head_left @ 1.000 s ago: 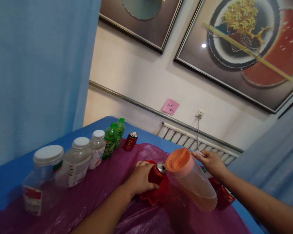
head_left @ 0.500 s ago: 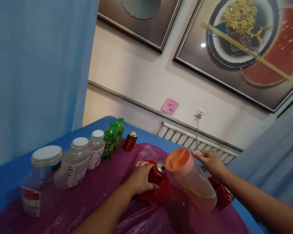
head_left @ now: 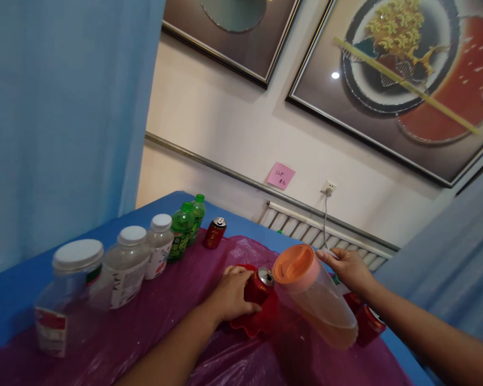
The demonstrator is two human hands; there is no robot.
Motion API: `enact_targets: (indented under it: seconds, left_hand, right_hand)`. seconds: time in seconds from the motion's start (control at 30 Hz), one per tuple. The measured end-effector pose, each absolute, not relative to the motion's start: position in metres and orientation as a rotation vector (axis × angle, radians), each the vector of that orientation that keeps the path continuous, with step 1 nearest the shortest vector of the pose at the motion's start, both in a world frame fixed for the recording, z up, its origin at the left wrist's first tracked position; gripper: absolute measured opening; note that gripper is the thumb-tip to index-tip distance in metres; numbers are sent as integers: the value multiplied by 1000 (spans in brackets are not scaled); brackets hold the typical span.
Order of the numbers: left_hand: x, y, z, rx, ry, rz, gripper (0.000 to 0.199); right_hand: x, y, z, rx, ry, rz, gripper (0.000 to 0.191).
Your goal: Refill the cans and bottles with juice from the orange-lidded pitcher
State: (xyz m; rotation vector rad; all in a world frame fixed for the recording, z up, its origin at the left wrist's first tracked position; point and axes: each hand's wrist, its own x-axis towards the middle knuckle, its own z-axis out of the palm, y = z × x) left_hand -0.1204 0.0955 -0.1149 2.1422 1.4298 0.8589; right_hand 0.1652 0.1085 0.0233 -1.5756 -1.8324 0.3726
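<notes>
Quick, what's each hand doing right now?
Left hand: closed around a red can.
Right hand: closed on the handle of a tilted clear pitcher with an orange lid.

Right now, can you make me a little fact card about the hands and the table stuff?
left hand: holding red can
right hand: holding tilted pitcher
pitcher lid: orange, beside held can's top
under held can: red wavy-edged dish
white-lidded containers: three
green bottles: two
standing can: red, near green bottles
sheet: purple
</notes>
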Motion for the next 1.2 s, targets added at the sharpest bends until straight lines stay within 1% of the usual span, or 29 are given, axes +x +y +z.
enact_targets:
  seconds: [0.3, 0.47, 0.67, 0.83, 1.1, 1.2]
  left_hand:
    - [-121, 96, -116, 2147, 1409, 868, 70]
    - [-121, 96, -116, 2149, 1421, 861, 73]
    - [-121, 96, -117, 2151, 1424, 861, 76]
    - [-122, 96, -117, 2147, 1422, 868, 76]
    - [-122, 96, -115, 2148, 1424, 843, 77]
    - [-122, 96, -115, 2167, 1416, 851, 73]
  right_hand:
    - [172, 113, 18, -1584, -1819, 431, 59]
    - [172, 113, 18, -1618, -1798, 462, 55]
    - [172, 112, 18, -1632, -1792, 477, 56]
    - [174, 114, 16, -1649, -1779, 525, 54]
    - [174, 113, 17, -1649, -1787, 488, 57]
    - [171, 111, 18, -1642, -1790, 473, 59]
